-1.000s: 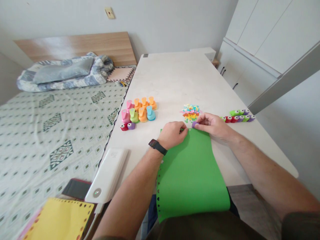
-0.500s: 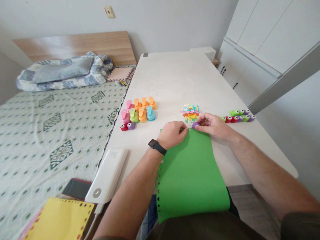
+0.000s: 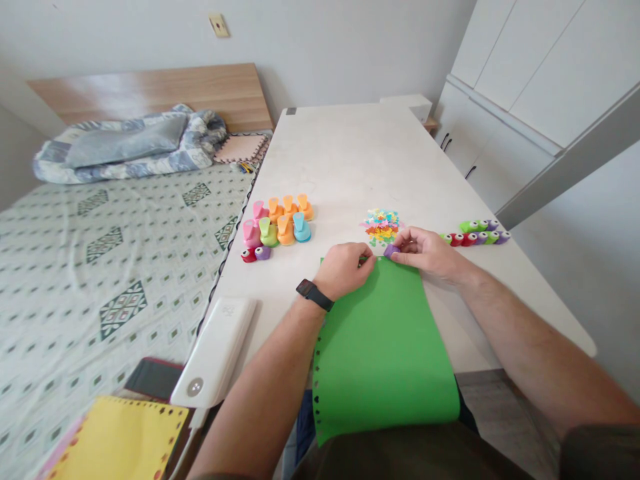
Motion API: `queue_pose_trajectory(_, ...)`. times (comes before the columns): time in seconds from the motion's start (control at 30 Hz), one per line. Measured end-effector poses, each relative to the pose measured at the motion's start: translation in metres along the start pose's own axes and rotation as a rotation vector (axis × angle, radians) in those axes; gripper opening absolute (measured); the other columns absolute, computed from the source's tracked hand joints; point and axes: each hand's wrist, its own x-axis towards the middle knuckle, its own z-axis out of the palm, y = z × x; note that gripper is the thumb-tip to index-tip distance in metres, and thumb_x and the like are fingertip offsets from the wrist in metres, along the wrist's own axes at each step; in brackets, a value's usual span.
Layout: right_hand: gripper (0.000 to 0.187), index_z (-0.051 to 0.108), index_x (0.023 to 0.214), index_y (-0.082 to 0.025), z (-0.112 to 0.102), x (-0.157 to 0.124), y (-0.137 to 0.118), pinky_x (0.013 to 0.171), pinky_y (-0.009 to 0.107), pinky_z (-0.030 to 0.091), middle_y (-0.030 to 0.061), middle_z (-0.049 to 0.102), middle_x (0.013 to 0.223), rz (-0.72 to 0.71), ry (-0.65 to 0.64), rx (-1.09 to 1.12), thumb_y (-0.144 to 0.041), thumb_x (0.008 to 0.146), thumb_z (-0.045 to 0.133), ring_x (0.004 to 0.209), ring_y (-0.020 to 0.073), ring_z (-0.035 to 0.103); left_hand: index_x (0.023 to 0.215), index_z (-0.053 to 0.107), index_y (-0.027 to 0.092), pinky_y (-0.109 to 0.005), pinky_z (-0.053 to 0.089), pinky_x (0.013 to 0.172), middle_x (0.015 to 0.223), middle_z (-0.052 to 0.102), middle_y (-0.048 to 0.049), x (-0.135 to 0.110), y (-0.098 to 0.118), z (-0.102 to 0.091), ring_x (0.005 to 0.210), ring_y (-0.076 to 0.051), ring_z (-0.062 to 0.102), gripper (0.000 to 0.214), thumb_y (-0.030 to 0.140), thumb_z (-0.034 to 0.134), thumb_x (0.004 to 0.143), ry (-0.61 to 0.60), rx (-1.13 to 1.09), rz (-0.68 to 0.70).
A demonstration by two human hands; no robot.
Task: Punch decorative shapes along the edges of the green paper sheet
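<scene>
A green sheet of paper (image 3: 385, 347) lies over the table's near edge and droops toward my lap. Punched holes run down its left side. My left hand (image 3: 349, 267) pinches the sheet's far edge, its fingers curled. At that same edge, just to the right, my right hand (image 3: 425, 252) grips a small purple craft punch (image 3: 391, 251) between thumb and fingers. Directly beyond the punch is a pile of tiny coloured paper cut-outs (image 3: 383, 225).
Larger craft punches (image 3: 285, 230) in several colours stand on the left of the white table (image 3: 345, 153). Small punches (image 3: 480, 238) form rows at the right. A white power bank (image 3: 217, 350) with a cable and punched yellow paper (image 3: 120, 437) are at the near left, beside a bed (image 3: 125, 247).
Almost nothing differs. Both hands, the purple punch and the green paper keep their places.
</scene>
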Motion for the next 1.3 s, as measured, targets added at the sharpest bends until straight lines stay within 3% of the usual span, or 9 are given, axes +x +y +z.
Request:
queue_pose_trajectory(0.37,0.037,0.066,0.104,-0.020,0.0017,-0.0003,-0.0012,0.090,0.041,0.055,0.0076,0.072,0.104,-0.036,-0.026,-0.045,-0.041,0.078,0.083,0.092,0.0218,0.068,0.089,0.070,0.019,-0.029,0.046,0.072,0.086,0.075,-0.0046,-0.0005,-0.0024,0.0006,0.078,-0.018,0.067,0.021,0.029,0.054,0.097,0.030,0.012,0.038)
queue_pose_trajectory(0.63,0.048,0.070,0.115,-0.019,0.0025,-0.0007,-0.0032,0.102,0.046,0.051,0.0113,0.073,0.117,0.002,-0.036,-0.020,-0.042,0.076,0.085,0.106,0.0256,0.068,0.090,0.070,0.018,-0.029,0.046,0.072,0.086,0.074,-0.0045,0.0001,-0.0019,0.0007,0.077,-0.017,0.066,0.020,0.028,0.054,0.097,0.052,-0.035,0.090)
queue_pose_trajectory(1.03,0.046,0.072,0.122,-0.021,0.0042,-0.0044,-0.0060,0.097,0.045,0.054,0.0098,0.074,0.117,0.002,-0.067,-0.043,-0.047,0.084,0.076,0.107,0.0272,0.069,0.090,0.070,0.017,-0.028,0.045,0.070,0.085,0.073,-0.0048,-0.0006,0.0013,-0.0004,0.076,-0.016,0.065,0.019,0.027,0.055,0.097,0.063,-0.061,0.108)
queue_pose_trajectory(1.3,0.048,0.073,0.123,-0.021,0.0025,-0.0046,-0.0071,0.095,0.044,0.054,0.0097,0.075,0.117,0.018,-0.071,-0.050,-0.047,0.083,0.078,0.108,0.0281,0.069,0.090,0.070,0.018,-0.029,0.046,0.071,0.085,0.073,-0.0044,-0.0006,0.0018,-0.0005,0.077,-0.016,0.065,0.019,0.027,0.055,0.098,0.074,-0.062,0.111)
